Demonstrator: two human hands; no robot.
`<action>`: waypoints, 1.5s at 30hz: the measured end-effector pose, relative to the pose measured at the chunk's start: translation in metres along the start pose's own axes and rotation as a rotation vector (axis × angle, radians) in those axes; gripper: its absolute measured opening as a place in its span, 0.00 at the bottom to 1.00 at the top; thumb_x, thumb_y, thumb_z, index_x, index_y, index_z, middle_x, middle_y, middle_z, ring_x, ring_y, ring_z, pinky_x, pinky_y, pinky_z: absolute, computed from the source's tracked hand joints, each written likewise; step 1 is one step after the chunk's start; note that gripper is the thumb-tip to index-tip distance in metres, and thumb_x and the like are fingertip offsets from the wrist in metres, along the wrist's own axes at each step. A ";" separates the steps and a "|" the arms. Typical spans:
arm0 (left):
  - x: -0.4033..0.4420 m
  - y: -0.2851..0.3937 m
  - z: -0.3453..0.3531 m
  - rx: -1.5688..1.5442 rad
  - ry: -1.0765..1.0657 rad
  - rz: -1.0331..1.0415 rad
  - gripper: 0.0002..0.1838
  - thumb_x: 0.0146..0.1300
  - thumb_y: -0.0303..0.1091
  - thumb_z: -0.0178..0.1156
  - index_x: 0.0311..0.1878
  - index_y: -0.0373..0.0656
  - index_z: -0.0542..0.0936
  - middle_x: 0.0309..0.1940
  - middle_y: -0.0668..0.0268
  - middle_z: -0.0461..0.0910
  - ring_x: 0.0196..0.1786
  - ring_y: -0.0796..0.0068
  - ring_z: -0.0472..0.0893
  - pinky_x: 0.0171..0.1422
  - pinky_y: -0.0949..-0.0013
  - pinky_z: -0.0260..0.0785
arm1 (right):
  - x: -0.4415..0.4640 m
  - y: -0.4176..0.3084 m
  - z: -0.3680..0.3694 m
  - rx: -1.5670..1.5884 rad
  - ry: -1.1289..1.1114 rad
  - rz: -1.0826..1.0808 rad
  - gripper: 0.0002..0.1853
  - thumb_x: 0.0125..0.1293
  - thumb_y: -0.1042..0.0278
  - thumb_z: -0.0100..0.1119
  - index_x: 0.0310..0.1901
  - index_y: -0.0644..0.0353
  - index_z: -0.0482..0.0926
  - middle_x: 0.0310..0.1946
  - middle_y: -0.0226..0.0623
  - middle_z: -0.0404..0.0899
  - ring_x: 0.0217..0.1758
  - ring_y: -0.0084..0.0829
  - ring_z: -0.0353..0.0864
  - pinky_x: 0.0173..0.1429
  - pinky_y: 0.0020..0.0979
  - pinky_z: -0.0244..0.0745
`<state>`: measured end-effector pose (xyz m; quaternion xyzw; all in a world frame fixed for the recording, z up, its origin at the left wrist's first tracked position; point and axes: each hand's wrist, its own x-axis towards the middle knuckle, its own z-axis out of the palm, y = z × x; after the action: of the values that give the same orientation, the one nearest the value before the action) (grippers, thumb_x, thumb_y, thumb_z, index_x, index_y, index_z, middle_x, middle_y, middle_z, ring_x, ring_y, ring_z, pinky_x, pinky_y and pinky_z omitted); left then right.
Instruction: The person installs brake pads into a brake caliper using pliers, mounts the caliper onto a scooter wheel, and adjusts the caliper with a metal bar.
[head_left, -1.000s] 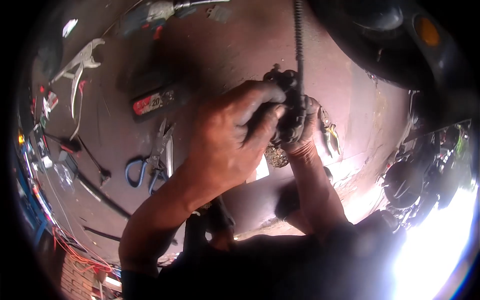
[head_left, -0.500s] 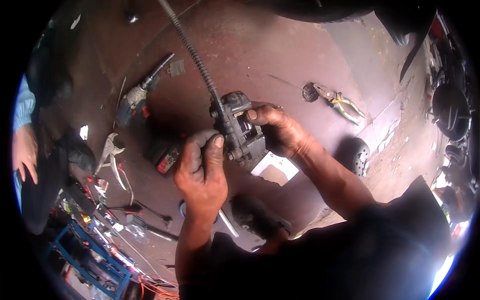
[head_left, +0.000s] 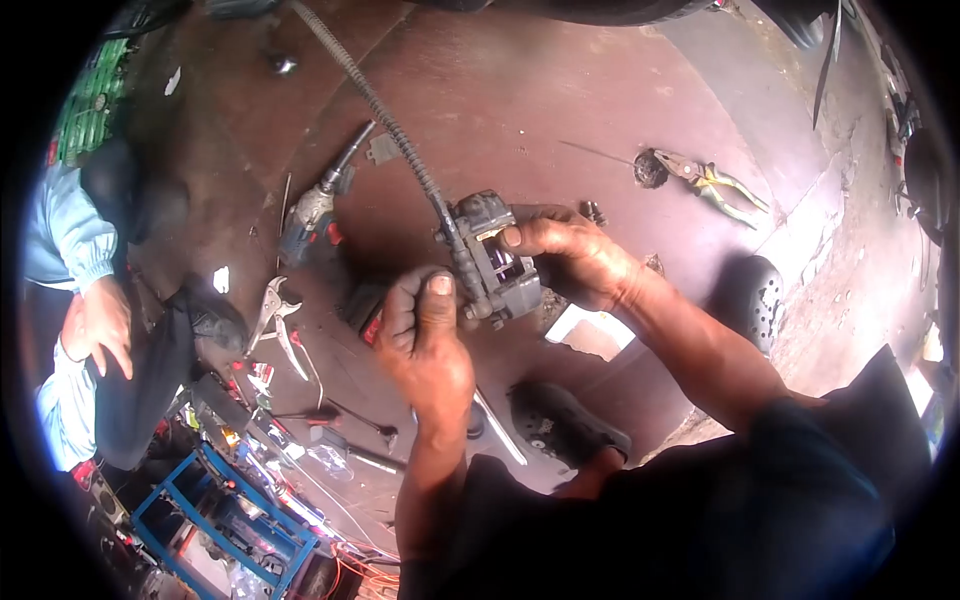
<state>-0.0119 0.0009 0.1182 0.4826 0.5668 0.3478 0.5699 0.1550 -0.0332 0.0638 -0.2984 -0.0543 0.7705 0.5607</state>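
A dark, greasy brake caliper hangs in mid-air above the floor, joined to a hose wrapped in a spring coil. My right hand grips the caliper from its right side, the thumb lying across the edge of the opening in its middle. Close to the caliper's lower left side is my left hand, thumb pressed on the curled fingers. Whatever may be between those fingertips is hidden.
On the reddish floor lie pliers with yellow-green handles, a power tool, locking pliers and a piece of white card. A person in light-blue sleeves sits at the left. A blue metal frame stands lower left.
The view has shifted, so the floor items appear further right and more of the other person shows. My right hand keeps its grip on the caliper; my left hand stays closed beside it.
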 end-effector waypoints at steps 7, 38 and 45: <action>0.012 0.005 -0.015 0.418 -0.143 0.270 0.08 0.70 0.30 0.62 0.45 0.34 0.80 0.31 0.66 0.80 0.36 0.78 0.77 0.44 0.72 0.71 | 0.000 0.004 -0.008 -0.049 0.062 0.018 0.33 0.61 0.59 0.65 0.63 0.72 0.72 0.55 0.47 0.79 0.58 0.38 0.78 0.66 0.42 0.71; 0.031 0.003 -0.013 0.223 -0.250 -0.195 0.18 0.76 0.42 0.55 0.35 0.37 0.80 0.22 0.68 0.78 0.21 0.80 0.73 0.22 0.72 0.62 | 0.005 0.006 0.000 -0.225 0.109 -0.055 0.33 0.54 0.70 0.64 0.63 0.72 0.72 0.49 0.42 0.82 0.52 0.32 0.80 0.61 0.34 0.74; 0.028 0.003 -0.011 0.199 -0.264 -0.119 0.17 0.75 0.42 0.56 0.37 0.38 0.81 0.24 0.71 0.76 0.26 0.83 0.70 0.29 0.75 0.63 | 0.005 0.009 -0.004 -0.257 0.109 -0.045 0.38 0.54 0.68 0.65 0.68 0.73 0.68 0.54 0.46 0.80 0.57 0.35 0.78 0.66 0.37 0.71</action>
<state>-0.0194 0.0300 0.1135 0.5437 0.5464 0.1890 0.6084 0.1485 -0.0336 0.0545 -0.4077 -0.1286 0.7272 0.5370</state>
